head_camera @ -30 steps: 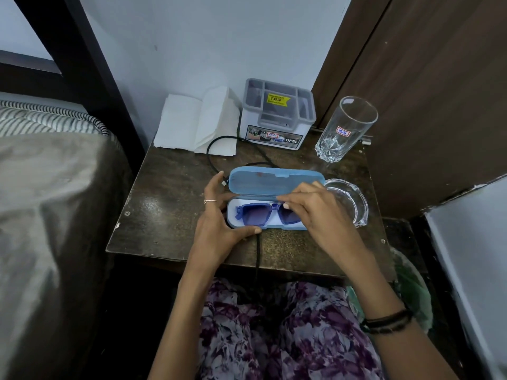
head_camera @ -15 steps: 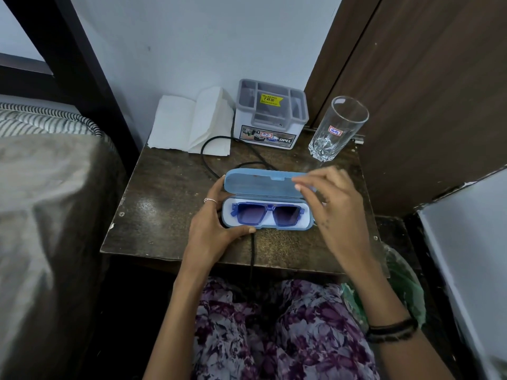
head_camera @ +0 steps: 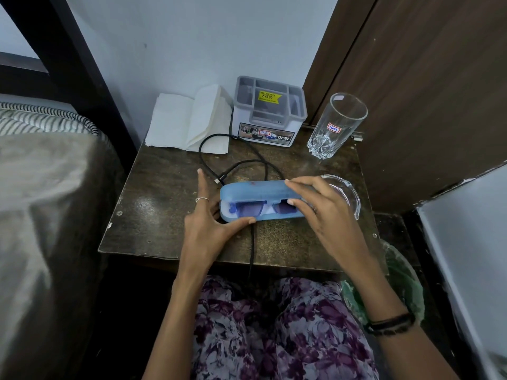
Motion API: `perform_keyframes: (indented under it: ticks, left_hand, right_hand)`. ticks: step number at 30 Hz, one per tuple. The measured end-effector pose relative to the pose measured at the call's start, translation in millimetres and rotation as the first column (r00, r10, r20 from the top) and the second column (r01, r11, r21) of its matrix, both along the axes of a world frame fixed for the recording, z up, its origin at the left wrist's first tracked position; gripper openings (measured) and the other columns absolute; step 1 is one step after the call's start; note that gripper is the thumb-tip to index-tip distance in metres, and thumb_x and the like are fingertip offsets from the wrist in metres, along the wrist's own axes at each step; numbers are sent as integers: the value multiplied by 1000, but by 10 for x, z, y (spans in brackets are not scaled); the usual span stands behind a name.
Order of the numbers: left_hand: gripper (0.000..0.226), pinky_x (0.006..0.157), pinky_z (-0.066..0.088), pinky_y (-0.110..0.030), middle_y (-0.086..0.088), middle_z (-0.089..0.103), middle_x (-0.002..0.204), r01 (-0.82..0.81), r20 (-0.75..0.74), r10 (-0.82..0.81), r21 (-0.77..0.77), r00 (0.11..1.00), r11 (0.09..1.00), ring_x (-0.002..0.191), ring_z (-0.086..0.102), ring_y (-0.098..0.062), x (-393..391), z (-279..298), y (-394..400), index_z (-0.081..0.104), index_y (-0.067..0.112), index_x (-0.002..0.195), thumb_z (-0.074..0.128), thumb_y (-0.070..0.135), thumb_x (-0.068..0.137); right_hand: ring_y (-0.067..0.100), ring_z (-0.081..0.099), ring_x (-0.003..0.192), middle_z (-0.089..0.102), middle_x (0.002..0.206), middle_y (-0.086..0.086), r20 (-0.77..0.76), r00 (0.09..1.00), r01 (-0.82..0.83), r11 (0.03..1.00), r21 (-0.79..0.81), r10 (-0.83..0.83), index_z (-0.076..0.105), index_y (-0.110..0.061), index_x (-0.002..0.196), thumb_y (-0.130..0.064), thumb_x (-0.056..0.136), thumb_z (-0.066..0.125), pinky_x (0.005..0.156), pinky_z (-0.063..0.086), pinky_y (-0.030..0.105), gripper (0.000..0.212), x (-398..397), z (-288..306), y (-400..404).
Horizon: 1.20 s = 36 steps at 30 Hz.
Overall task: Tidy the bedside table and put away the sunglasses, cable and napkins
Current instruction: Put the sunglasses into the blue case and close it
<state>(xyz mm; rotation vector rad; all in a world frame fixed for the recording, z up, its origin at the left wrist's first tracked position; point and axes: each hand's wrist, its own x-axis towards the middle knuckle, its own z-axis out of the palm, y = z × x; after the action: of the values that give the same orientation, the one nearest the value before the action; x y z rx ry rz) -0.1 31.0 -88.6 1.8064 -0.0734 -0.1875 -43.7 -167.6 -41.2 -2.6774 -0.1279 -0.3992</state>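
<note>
Blue plastic case (head_camera: 258, 200) sits near the front edge of the wooden bedside table (head_camera: 153, 215), lid half down, w/ the blue sunglasses (head_camera: 260, 208) lying inside. Right hand (head_camera: 323, 212) pinches the lid's right end, fingers on top and thumb at the opening. Left hand (head_camera: 208, 226) steadies the case's left end w/ thumb along the front edge, other fingers straight.

Case looks stiff, light and a bit slippery, so best to press at both ends. Lenses are probably fragile; lid must close w/o force.

Black cable (head_camera: 201, 149) is soft and limp, it loops behind the case and hangs over the front edge. White napkins (head_camera: 189, 119) at the back-left corner are very light; take the whole stack.
</note>
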Motion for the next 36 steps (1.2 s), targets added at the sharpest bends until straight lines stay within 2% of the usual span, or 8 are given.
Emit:
perform_keyframes:
  ticks: [6,9,14,21,26,31,34,36]
  left_hand:
    - [128,101,45,-31,7,62,115,-43,-11,43,-40,999,998,107,60,-4,-4,22,-14,-5,39,145,86,30,55]
    - [130,98,47,-29,2,63,113,-61,-15,61,-58,998,996,106,62,-10,7,24,-13,-6,41,144,86,30,53]
    - [131,89,45,-22,0,61,110,-51,3,51,-12,999,999,102,61,-13,17,53,-31,-7,35,145,86,30,54]
    - [116,87,44,-23,6,53,105,-67,-22,67,-15,998,998,94,56,-7,20,86,-37,7,34,146,85,28,59]
    - [103,86,44,-21,10,50,106,-64,-27,64,-16,998,998,85,48,17,13,91,-43,23,32,143,84,28,61]
    - [65,83,50,-21,6,62,109,-90,44,89,31,995,995,98,62,-9,-29,89,-61,54,28,120,82,34,62]
    - [59,86,53,-28,8,65,108,-205,87,208,-45,974,978,99,63,-8,-96,162,-65,56,31,113,84,31,60]
    - [59,83,52,-20,12,64,105,-313,127,328,-127,936,941,94,62,2,-113,245,-51,54,30,111,84,25,61]
  right_hand:
    - [11,51,120,54,132,0,-32,999,-33,999,-19,33,52,-13,131,-37,95,41,102,43,29,46,-115,-87,26]
    - [11,42,130,48,140,0,-71,996,-70,991,-110,62,45,-14,137,-43,86,57,110,32,28,60,-103,-133,24]
    - [15,33,136,42,145,4,-88,992,-113,958,-265,93,33,-14,142,-27,78,73,117,13,30,76,-11,-239,78]
    - [14,44,129,51,139,5,8,996,-81,981,-177,84,43,-11,137,-10,83,68,115,21,28,60,35,-295,108]
    - [13,44,129,52,137,4,8,996,-86,989,-120,88,45,-12,136,-10,85,65,115,23,30,54,35,-280,120]
    - [13,43,128,52,137,5,34,998,-47,987,-155,53,45,-12,136,-8,85,65,113,27,34,55,11,-303,157]
    - [17,45,120,55,130,8,147,989,47,989,-138,-27,49,-13,132,-7,84,65,105,38,36,51,48,-235,307]
    - [20,49,116,55,128,8,207,974,105,993,-63,-90,52,-14,130,-8,85,64,97,44,33,48,131,-119,462]
